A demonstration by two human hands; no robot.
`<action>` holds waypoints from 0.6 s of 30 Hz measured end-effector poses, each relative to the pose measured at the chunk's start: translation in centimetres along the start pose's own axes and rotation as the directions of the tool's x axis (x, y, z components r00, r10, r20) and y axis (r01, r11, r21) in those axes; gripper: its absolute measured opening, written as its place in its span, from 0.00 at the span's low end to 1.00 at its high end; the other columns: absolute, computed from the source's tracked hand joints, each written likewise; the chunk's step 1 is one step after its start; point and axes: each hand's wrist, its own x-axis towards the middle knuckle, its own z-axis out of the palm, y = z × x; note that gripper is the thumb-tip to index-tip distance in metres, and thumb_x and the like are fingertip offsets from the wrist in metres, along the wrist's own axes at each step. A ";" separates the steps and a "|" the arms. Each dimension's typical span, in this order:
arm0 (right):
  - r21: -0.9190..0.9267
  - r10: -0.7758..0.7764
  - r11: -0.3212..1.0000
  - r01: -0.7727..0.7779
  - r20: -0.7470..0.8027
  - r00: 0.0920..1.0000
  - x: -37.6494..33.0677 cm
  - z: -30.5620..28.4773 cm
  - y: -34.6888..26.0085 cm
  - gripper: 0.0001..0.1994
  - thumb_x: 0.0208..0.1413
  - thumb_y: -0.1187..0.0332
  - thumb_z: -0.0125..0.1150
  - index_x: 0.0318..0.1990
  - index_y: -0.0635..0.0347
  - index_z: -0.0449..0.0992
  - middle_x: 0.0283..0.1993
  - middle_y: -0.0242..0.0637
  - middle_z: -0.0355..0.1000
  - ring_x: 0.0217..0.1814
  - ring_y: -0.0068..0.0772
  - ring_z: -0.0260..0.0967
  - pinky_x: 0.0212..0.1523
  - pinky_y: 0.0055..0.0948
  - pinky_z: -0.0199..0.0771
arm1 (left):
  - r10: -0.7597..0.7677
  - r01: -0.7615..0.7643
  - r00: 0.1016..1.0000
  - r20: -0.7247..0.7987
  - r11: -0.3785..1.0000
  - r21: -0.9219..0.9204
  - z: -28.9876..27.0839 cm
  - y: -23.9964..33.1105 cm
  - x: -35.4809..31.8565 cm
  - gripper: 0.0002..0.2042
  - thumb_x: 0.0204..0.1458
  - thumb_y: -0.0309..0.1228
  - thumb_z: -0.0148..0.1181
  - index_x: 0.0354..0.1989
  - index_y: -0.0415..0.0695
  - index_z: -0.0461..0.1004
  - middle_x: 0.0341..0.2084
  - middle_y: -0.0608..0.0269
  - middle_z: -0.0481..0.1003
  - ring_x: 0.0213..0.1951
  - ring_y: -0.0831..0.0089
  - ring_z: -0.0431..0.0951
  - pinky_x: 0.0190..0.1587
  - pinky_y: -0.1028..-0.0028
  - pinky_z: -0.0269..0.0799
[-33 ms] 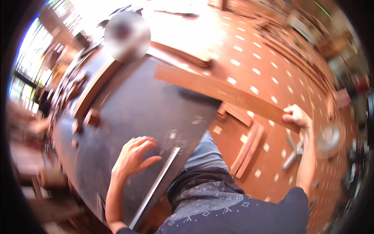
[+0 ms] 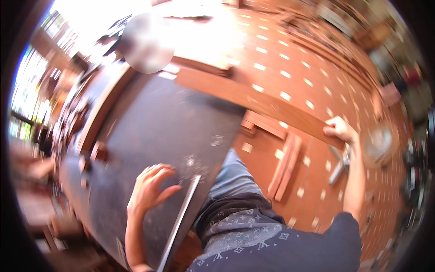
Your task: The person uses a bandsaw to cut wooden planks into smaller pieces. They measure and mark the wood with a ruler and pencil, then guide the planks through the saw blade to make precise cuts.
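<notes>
My right hand (image 2: 340, 130) is closed round the near right end of a long reddish-brown wooden board (image 2: 258, 100). The board stretches away to the upper left, its far end over the far edge of a dark flat tabletop (image 2: 154, 122). My left hand (image 2: 152, 187) hovers over or rests on that tabletop; contact is hard to judge. Its fingers are apart and hold nothing. Beside it, along the table's near right edge, lies a thin, bright metal strip (image 2: 183, 213). Pale marks like dust (image 2: 192, 162) show by my left fingertips.
A wooden rail (image 2: 106, 104) lies along the table's left side, with small wood blocks (image 2: 99, 150) near it. Wood pieces (image 2: 285, 165) lie on the tiled floor (image 2: 317, 181) to the right. A round fan-like grille (image 2: 379, 140) stands far right. Another person's blurred shape (image 2: 147, 43) is beyond the table.
The whole view has shifted a little, so table, board and floor sit slightly further left. My right hand keeps its grip on the board; my left hand stays open.
</notes>
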 end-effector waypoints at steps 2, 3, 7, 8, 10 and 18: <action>0.088 0.156 0.986 -0.143 -0.168 0.973 -4.1 3.2 5.8 0.34 0.47 0.41 0.87 0.45 0.67 0.88 0.37 0.35 0.85 0.43 0.24 0.80 0.45 0.29 0.80 | 0.005 -0.005 1.000 0.000 0.999 -0.052 0.6 -0.2 1.8 0.20 0.52 0.42 0.80 0.45 0.42 0.82 0.52 0.56 0.85 0.54 0.50 0.84 0.58 0.56 0.78; 0.171 0.215 0.970 -0.172 -0.279 0.936 -6.7 6.6 7.4 0.34 0.46 0.42 0.87 0.45 0.67 0.87 0.39 0.37 0.85 0.44 0.26 0.81 0.46 0.30 0.81 | -0.024 0.023 1.000 -0.010 0.996 -0.081 0.8 0.1 2.3 0.21 0.50 0.41 0.81 0.45 0.41 0.82 0.52 0.54 0.85 0.54 0.49 0.84 0.59 0.56 0.79; 0.235 0.402 0.912 -0.336 -0.347 0.847 -10.9 17.4 11.3 0.43 0.36 0.42 0.92 0.46 0.77 0.83 0.42 0.48 0.85 0.43 0.36 0.83 0.45 0.35 0.82 | 0.050 -0.041 0.995 0.083 0.994 -0.103 2.2 0.0 7.0 0.23 0.51 0.40 0.80 0.49 0.38 0.81 0.60 0.48 0.82 0.61 0.46 0.81 0.63 0.54 0.76; 0.262 0.457 0.887 -0.381 -0.364 0.812 -10.4 20.4 13.0 0.45 0.34 0.41 0.93 0.43 0.79 0.82 0.40 0.49 0.85 0.41 0.37 0.82 0.43 0.36 0.82 | 0.074 -0.065 0.990 0.116 0.994 -0.083 2.4 0.0 8.4 0.23 0.51 0.39 0.80 0.50 0.38 0.81 0.62 0.48 0.80 0.63 0.45 0.79 0.65 0.53 0.75; 0.271 0.677 0.736 -0.621 -0.286 0.678 -8.3 23.7 16.7 0.41 0.34 0.40 0.93 0.34 0.76 0.80 0.36 0.47 0.83 0.34 0.35 0.79 0.37 0.37 0.81 | 0.124 -0.117 0.982 0.143 0.992 -0.056 3.3 0.7 11.6 0.24 0.52 0.38 0.79 0.53 0.38 0.81 0.66 0.47 0.78 0.67 0.45 0.77 0.68 0.52 0.73; 0.678 0.833 0.398 -0.618 0.015 0.553 -8.7 43.7 24.4 0.44 0.35 0.35 0.91 0.42 0.76 0.88 0.52 0.56 0.85 0.59 0.44 0.82 0.57 0.44 0.82 | 0.208 -0.237 0.955 0.212 0.964 0.121 7.6 2.0 18.7 0.37 0.50 0.37 0.79 0.71 0.44 0.74 0.76 0.49 0.68 0.79 0.46 0.64 0.80 0.49 0.58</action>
